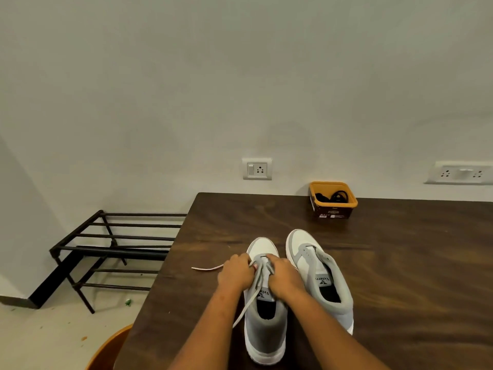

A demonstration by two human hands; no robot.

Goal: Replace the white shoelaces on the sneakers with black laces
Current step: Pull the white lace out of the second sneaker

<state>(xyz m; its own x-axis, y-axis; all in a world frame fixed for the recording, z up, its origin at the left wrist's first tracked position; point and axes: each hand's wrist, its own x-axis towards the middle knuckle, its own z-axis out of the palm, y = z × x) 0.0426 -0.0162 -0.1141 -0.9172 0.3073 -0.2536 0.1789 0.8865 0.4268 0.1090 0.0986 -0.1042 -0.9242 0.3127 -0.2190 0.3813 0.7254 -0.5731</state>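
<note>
The left hand (236, 271) pinches the white lace (246, 305) at the sneaker's (266, 329) eyelets. The right hand (284, 279) curls beside it, its grip unclear. Black laces (337, 196) lie in the tub (333, 212), well beyond the fingertips. Yanking could snag the lace and drag the sneaker.

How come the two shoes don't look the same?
The left sneaker has a white lace in it; the right sneaker shows no lace. The left hand and right hand grip at the left sneaker's lace; nothing touches the right sneaker. Both are grey and white, toes pointing away.
</note>
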